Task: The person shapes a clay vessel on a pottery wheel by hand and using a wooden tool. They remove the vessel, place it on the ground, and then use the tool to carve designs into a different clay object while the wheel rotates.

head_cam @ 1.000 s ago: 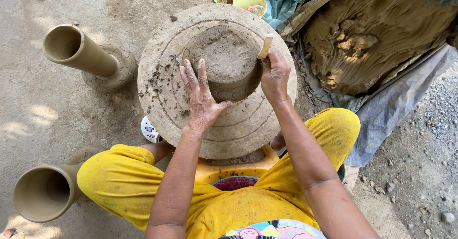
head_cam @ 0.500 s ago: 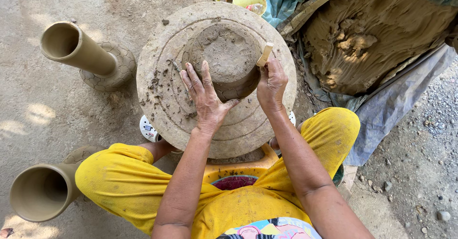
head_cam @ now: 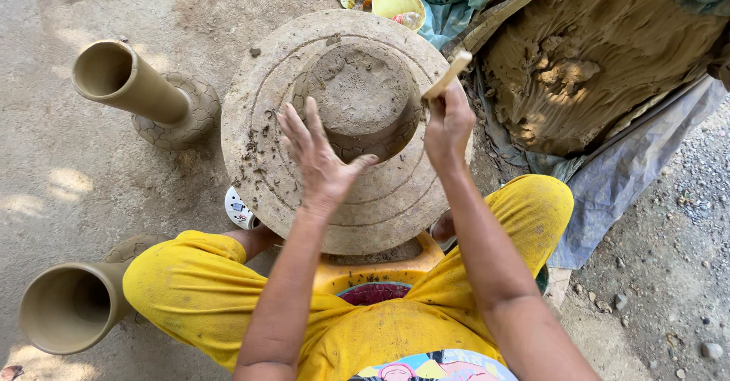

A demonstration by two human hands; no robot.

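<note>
- Head view: left hand [head_cam: 323, 160] is hovering, fingers spread loose, over the clay mound's [head_cam: 357, 96] seven o'clock edge.
- Right hand [head_cam: 449, 122] is gripping a wooden stick [head_cam: 449, 74] at three o'clock.

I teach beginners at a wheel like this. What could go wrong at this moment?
The left hand is spread beside the clay form, so a nudge could dent its soft wall. The wooden tool in the right hand is at the form's rim and might gouge it. The tall clay vase stands close to the wheel; an elbow could tip it.
</note>
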